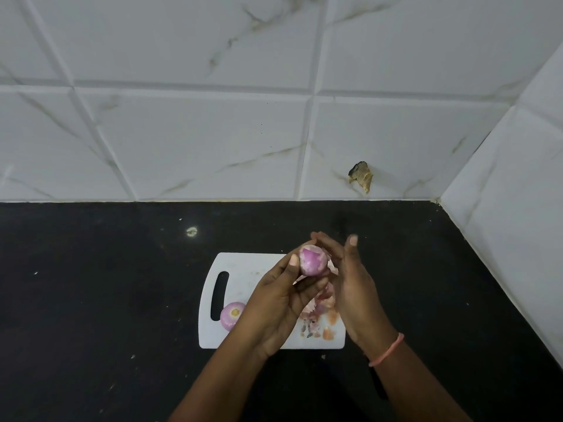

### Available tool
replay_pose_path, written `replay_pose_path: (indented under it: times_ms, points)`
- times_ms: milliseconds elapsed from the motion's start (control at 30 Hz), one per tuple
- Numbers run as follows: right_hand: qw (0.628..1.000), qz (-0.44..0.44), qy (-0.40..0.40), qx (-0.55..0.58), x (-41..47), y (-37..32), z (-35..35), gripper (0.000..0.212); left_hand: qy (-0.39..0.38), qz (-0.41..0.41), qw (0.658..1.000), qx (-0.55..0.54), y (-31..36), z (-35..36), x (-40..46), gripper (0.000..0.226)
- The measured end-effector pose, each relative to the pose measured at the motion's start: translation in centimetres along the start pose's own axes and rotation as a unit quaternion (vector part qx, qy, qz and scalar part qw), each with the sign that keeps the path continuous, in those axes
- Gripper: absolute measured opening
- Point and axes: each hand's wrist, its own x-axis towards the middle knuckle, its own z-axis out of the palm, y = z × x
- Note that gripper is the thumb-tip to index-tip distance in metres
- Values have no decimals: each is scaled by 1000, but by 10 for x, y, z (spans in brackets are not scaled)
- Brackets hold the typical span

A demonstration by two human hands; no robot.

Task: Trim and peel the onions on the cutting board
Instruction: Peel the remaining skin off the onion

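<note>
Black countertop (106,300), white cutting board (243,266). Peeled onion (231,315) at 7 o'clock: done. Left hand (280,303) grips half-skinned onion (312,259); right hand (350,284) open beside it. Peels (320,318) remain.

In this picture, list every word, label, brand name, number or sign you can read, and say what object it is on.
None: no readable text appears anywhere.
The white cutting board, the held onion, the peeled onion on the board, the black counter and the tiled wall carry no print.
The pink wristband shows no lettering.
</note>
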Motion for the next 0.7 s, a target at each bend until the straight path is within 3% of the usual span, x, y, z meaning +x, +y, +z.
replay_pose_path:
  times_ms: [133,333,500,700]
  points:
    - [986,-76,-83,-120,0,8,-8,44,25,-15,999,-29,-2,2,0,39]
    - [980,-124,-91,-126,-2,23,1,27,58,-30,996,-66,-8,13,-5,50]
    - [980,-154,-49,-118,-3,26,9,26,59,-41,992,-106,-7,12,-1,57]
    - [975,-181,65,-110,-1,31,21,26,45,-27,994,-96,-17,13,2,61]
